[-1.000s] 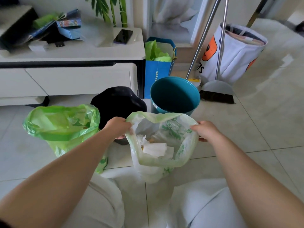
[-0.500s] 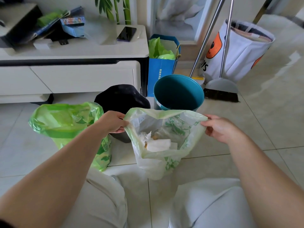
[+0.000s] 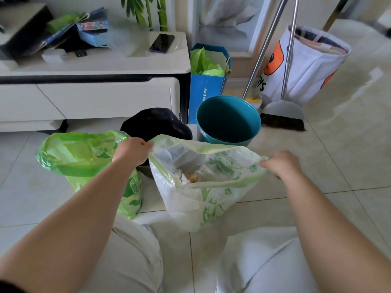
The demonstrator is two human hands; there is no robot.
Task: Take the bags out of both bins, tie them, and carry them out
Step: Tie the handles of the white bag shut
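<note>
Removal stage: judged complete. Tying and carrying out: judged outstanding for both bags.

1. The white printed bag is held up between the two sets of fingers, its mouth stretched wide open and paper waste visible inside. No knot is present.
2. The green bag is stood on the floor just to the outer side of the left fingers, partly hidden behind the forearm. Its top is slack, and no knot can be made out.
3. The black bin is located just beyond the left fingers. No liner is seen, though its interior is too dark to confirm.
4. The teal bin is located beyond the fingers, between the two hands, and is seen bare inside.
5. The left hand is closed in a pinch on the bag's left rim.
6. The right hand is curled round the bunched right rim.
</note>
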